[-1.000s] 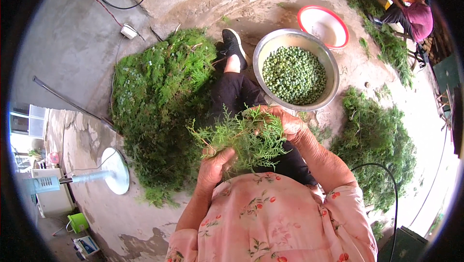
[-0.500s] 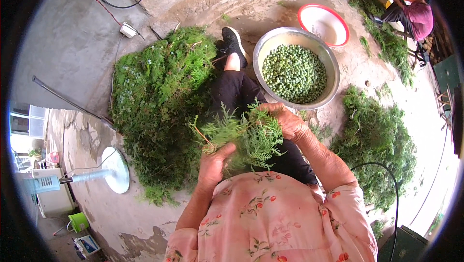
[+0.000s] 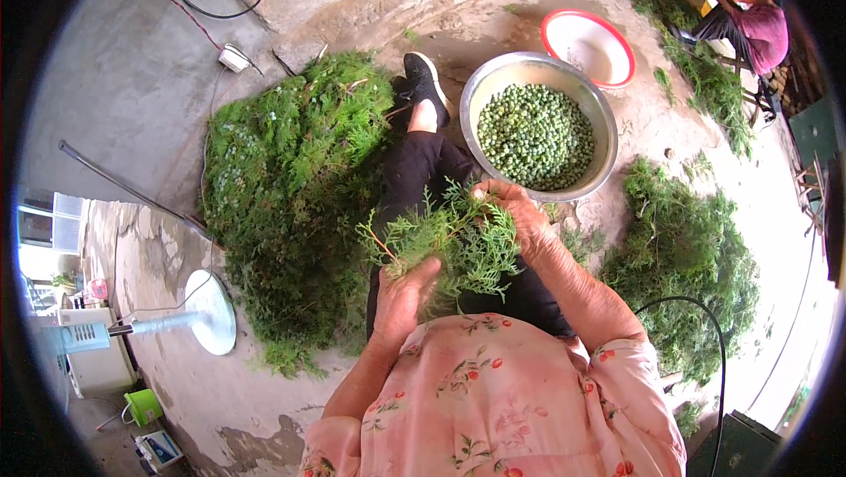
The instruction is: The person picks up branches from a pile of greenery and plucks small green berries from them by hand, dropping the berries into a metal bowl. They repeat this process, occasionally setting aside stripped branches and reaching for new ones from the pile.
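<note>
Over my lap, a leafy evergreen sprig (image 3: pixel 458 244) with flat, scaly fronds is held by my left hand (image 3: pixel 405 296), closed around its woody stem end. My right hand (image 3: pixel 522 217) is pinched at the sprig's upper right edge. A small pale spot shows at those fingertips, but I cannot tell whether it is a berry or a nail. Just beyond that hand stands a wide metal basin (image 3: pixel 610 129), part filled with small round green berries (image 3: pixel 533 138).
A large heap of cut evergreen branches (image 3: pixel 291 186) lies to my left. Another pile (image 3: pixel 683 266) lies to my right. Behind the basin sits a red-rimmed white bowl (image 3: pixel 608 41). A seated person (image 3: pixel 762 36) is at far right. A pedestal fan (image 3: pixel 211 311) stands at left; a black cable (image 3: pixel 723 345) curves at right.
My right hand has shifted slightly along the sprig's edge, its fingertips drawn closer together. The left hand, still gripping the sprig, has moved a little to the right.
</note>
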Tool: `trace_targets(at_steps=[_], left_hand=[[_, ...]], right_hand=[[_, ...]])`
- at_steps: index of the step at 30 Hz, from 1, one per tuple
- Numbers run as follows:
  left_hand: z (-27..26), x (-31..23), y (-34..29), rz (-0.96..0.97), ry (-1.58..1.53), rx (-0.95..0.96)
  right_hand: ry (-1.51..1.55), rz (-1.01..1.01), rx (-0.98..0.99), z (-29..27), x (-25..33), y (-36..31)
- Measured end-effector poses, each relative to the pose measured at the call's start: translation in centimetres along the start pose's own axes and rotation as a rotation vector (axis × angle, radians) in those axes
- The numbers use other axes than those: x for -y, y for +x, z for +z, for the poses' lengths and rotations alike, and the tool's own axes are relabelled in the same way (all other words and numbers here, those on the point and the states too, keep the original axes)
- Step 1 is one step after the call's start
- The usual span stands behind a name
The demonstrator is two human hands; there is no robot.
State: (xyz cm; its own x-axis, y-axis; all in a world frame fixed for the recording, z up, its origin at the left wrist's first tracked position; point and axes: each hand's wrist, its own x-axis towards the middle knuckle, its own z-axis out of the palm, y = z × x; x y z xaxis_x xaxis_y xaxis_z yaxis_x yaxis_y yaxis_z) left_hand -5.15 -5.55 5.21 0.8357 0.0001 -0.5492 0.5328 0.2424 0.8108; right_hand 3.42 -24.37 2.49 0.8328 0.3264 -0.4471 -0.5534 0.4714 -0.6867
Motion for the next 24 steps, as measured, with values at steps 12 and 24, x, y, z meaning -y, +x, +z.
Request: trace_targets(at_steps=[12,24], left_hand=[[-0.8,0.1,0.6,-0.055,-0.104,-0.124],[-0.2,-0.1,1.5,0.013,-0.296,-0.152]], right_hand=[[-0.343,-0.474,-0.384,-5.6,4.4,2.8],[-1.143,-0.812,-0.831,-16.5,10.7,4.4]])
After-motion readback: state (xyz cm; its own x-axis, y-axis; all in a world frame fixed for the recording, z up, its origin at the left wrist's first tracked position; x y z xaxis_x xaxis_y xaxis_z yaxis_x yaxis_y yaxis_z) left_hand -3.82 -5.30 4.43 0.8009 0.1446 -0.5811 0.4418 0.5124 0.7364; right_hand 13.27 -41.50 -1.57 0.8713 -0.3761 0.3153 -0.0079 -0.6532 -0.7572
